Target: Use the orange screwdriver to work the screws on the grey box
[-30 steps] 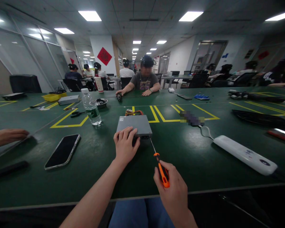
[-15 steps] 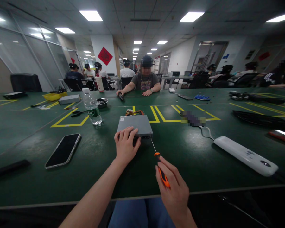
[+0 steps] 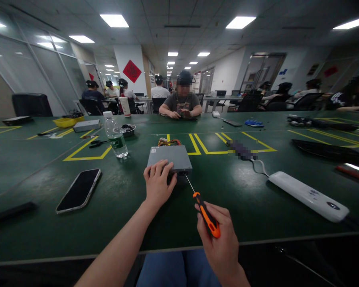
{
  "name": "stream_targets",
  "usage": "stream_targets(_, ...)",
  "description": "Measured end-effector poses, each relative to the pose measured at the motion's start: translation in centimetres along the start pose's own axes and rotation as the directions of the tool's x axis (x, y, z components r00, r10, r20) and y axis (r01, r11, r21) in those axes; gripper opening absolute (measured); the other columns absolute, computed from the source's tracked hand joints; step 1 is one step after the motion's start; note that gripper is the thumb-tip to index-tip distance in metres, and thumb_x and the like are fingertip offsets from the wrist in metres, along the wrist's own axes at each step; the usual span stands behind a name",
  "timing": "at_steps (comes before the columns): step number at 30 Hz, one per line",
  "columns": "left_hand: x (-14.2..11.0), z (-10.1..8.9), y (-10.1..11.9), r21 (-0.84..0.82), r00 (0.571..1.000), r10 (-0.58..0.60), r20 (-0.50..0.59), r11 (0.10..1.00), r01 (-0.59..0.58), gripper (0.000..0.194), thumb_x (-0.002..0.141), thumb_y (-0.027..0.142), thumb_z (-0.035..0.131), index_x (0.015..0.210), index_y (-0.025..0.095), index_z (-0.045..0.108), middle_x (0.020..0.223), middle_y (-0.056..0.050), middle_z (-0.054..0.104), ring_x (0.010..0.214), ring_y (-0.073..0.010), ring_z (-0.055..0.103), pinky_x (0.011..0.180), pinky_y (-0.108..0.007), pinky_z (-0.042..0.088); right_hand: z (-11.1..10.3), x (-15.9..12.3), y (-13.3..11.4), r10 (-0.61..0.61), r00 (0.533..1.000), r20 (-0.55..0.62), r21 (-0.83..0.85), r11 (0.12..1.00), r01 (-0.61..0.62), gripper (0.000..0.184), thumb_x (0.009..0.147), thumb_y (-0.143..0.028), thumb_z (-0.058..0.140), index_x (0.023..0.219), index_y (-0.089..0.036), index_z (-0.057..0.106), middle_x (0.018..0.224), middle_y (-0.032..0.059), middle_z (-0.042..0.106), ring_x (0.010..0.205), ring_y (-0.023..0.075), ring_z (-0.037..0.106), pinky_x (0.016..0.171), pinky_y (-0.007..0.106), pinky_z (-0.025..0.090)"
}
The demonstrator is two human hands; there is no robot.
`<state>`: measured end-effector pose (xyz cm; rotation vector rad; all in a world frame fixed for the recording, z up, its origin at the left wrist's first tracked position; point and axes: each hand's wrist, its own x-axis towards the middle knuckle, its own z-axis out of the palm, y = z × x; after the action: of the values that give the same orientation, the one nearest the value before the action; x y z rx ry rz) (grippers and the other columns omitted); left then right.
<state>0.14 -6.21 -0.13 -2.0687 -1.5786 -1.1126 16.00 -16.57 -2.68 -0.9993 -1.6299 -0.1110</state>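
A grey metal computer power supply (image 3: 179, 156) lies on the green table in front of me, its front face with the dark socket turned my way. A bundle of coloured wires (image 3: 169, 142) comes out at its far side. My left hand (image 3: 159, 181) grips the near left part of the box, fingers over the top and thumb along the front. In my right hand (image 3: 219, 235) is an orange and black screwdriver (image 3: 208, 215), held by its handle. Its thin shaft slants up to the front face by the socket; whether the tip touches is too small to tell.
A phone (image 3: 79, 190) and a water bottle (image 3: 116, 139) stand to the left, with a metal bowl (image 3: 128, 130) behind. To the right lies a white power strip (image 3: 309, 195) with a cable. Across the table sits another person (image 3: 182, 99).
The screwdriver's tip has shifted left along the power supply's front, and my right fingers have changed their hold on its handle. My left hand stays put. The person opposite has drawn both hands together.
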Motion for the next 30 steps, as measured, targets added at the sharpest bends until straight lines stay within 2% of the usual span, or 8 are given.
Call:
stream_targets(5,0.0,0.0,0.0,0.005,1.000,0.002,0.005,1.000,-0.002,0.030,0.082,0.031,0.052,0.111,0.027,0.056,0.120,-0.006,0.057,0.110,-0.0245,0.048,0.095,-0.043,0.026,0.5,0.3,-0.2,-0.053,0.998,0.033,0.037,0.998,0.051,0.031,0.086,-0.012,0.050,0.116,-0.018,0.043,0.100,0.0095,0.060,0.095,0.0199,0.061,0.075,0.036,0.056)
stream_targets(12,0.0,-0.1,-0.1,0.006,1.000,-0.004,0.012,1.000,0.004,0.029,0.083,0.032,0.052,0.111,0.027,0.056,0.120,-0.005,0.057,0.111,-0.0242,0.048,0.096,-0.043,0.025,1.5,0.2,-0.1,-0.041,0.998,0.052,0.030,0.999,0.039,0.029,0.086,-0.010,0.050,0.114,-0.017,0.044,0.100,0.0094,0.058,0.094,0.0192,0.060,0.076,0.035,0.056)
stream_targets(20,0.0,0.0,-0.1,0.009,1.000,0.001,0.018,1.000,-0.001,0.030,0.083,0.031,0.051,0.112,0.027,0.056,0.121,-0.005,0.056,0.111,-0.0241,0.047,0.096,-0.042,0.026,1.6,0.2,0.1,-0.063,0.997,0.053,0.042,0.997,0.061,0.033,0.085,-0.007,0.051,0.116,-0.016,0.043,0.102,0.0102,0.056,0.098,0.0195,0.057,0.078,0.035,0.055)
stream_targets(26,0.0,0.0,-0.1,0.017,1.000,0.008,0.016,1.000,-0.008,0.030,0.082,0.032,0.052,0.112,0.026,0.056,0.120,-0.005,0.057,0.109,-0.0240,0.048,0.096,-0.043,0.025,1.7,0.1,0.0,-0.098,0.995,0.033,-0.017,0.995,0.098,0.033,0.085,-0.006,0.049,0.116,-0.017,0.046,0.105,0.0111,0.054,0.096,0.0193,0.058,0.077,0.033,0.055)
stream_targets(30,0.0,0.1,-0.1,0.012,1.000,0.009,0.007,1.000,-0.009,0.030,0.082,0.032,0.052,0.111,0.026,0.056,0.120,-0.005,0.057,0.110,-0.0239,0.048,0.096,-0.043,0.025,1.6,-0.1,-0.6,-0.153,0.976,0.157,-0.079,0.983,0.167,0.027,0.087,-0.009,0.045,0.110,-0.020,0.054,0.113,0.0123,0.052,0.100,0.0218,0.058,0.078,0.034,0.055)
